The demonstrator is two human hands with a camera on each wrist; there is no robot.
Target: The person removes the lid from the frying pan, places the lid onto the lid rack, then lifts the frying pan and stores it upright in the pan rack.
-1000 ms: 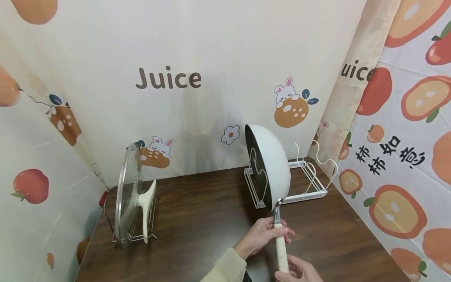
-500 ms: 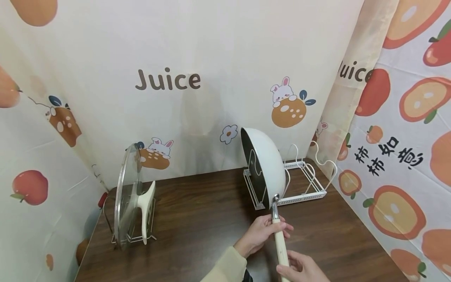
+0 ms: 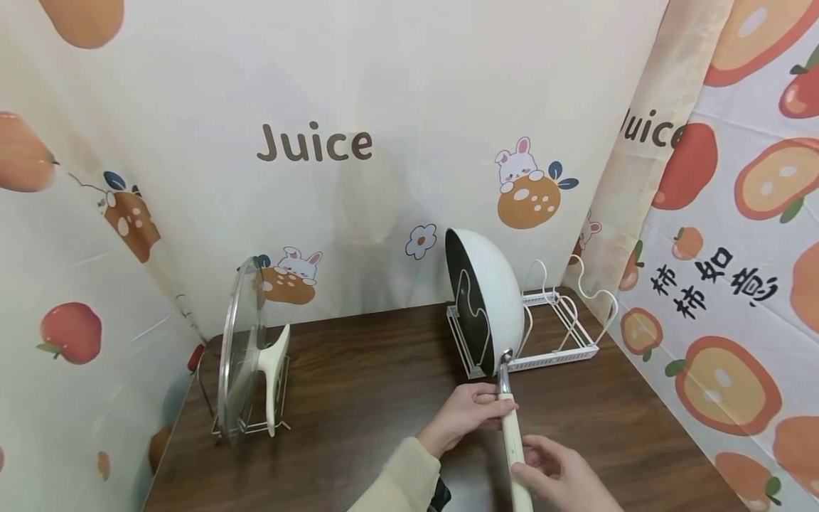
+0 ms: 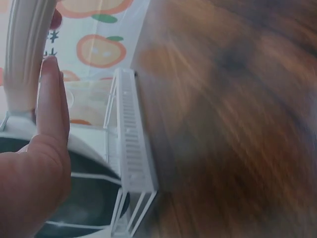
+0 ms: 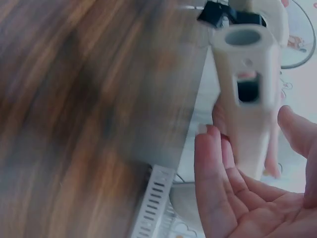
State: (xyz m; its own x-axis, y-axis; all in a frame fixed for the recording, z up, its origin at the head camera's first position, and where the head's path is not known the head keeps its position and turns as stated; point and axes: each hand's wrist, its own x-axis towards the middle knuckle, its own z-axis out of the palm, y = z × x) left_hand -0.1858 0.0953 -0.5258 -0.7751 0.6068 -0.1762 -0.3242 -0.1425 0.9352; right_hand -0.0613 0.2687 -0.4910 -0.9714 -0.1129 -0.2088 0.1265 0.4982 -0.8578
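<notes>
A white wok point(image 3: 502, 291) with a dark inside stands on its side in the left end of a white wire rack point(image 3: 555, 360), a wavy divider in front of its dark face. Its cream handle point(image 3: 512, 444) points toward me. My left hand point(image 3: 462, 414) holds the handle near the metal neck, thumb over it and fingers behind. Further down, my right hand point(image 3: 563, 475) is beside the handle's end. In the right wrist view, that hand's thumb and fingers are spread around the handle, without a firm grip.
To the left, a glass lid point(image 3: 238, 355) with a cream handle point(image 3: 274, 377) stands upright in a metal wire stand point(image 3: 284, 398). The brown wooden table point(image 3: 365, 370) lies between the racks. Printed curtains hang behind and on both sides.
The wok has settled slightly lower in the rack. My right hand has shifted right, its thumb coming off the top of the handle to its side. My left hand keeps its hold.
</notes>
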